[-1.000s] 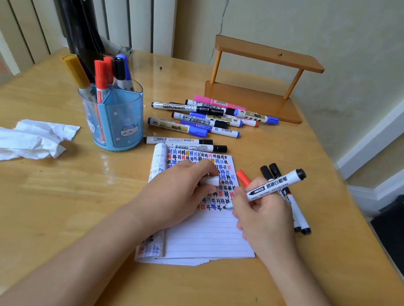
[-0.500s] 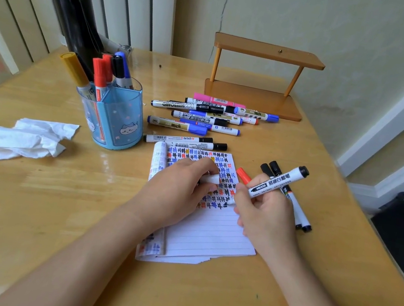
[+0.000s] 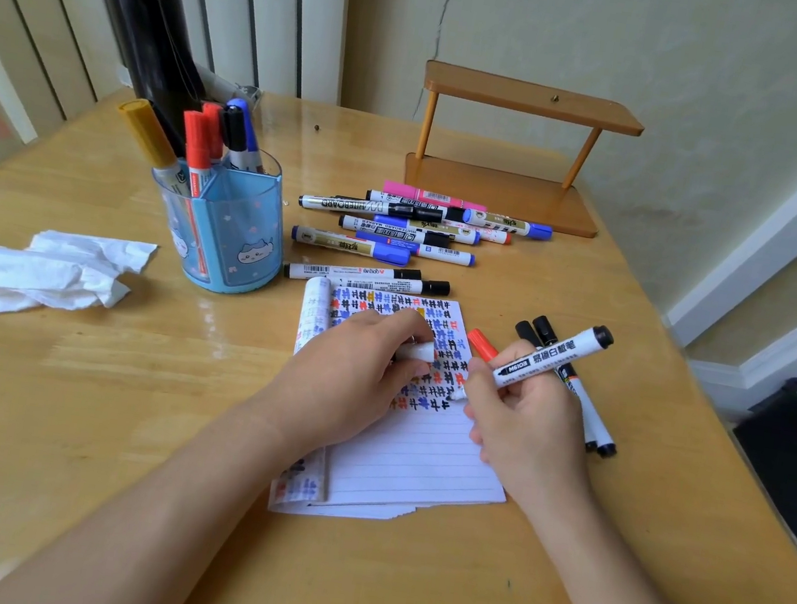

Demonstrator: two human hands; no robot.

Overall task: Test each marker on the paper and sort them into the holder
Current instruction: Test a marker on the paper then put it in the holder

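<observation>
My right hand (image 3: 525, 422) grips a white marker (image 3: 551, 357) with a black end, its tip down on the lined paper pad (image 3: 416, 461) among rows of coloured test marks. My left hand (image 3: 350, 381) rests on the pad and pinches a small white cap (image 3: 417, 352). A blue translucent holder (image 3: 223, 228) at the left holds several markers, yellow, red, black and blue. A pile of loose markers (image 3: 416, 228) lies behind the pad. A red marker (image 3: 481, 343) and two black-capped markers (image 3: 589, 418) lie to the right, partly hidden by my right hand.
A crumpled white tissue (image 3: 56, 269) lies at the left. A small wooden shelf (image 3: 517, 155) stands at the back by the wall. A tall black cylinder (image 3: 140, 14) rises behind the holder. The table's right edge (image 3: 722, 446) drops off to the floor.
My right hand has shifted slightly with the marker tip along the paper. My left hand stays on the pad with the cap.
</observation>
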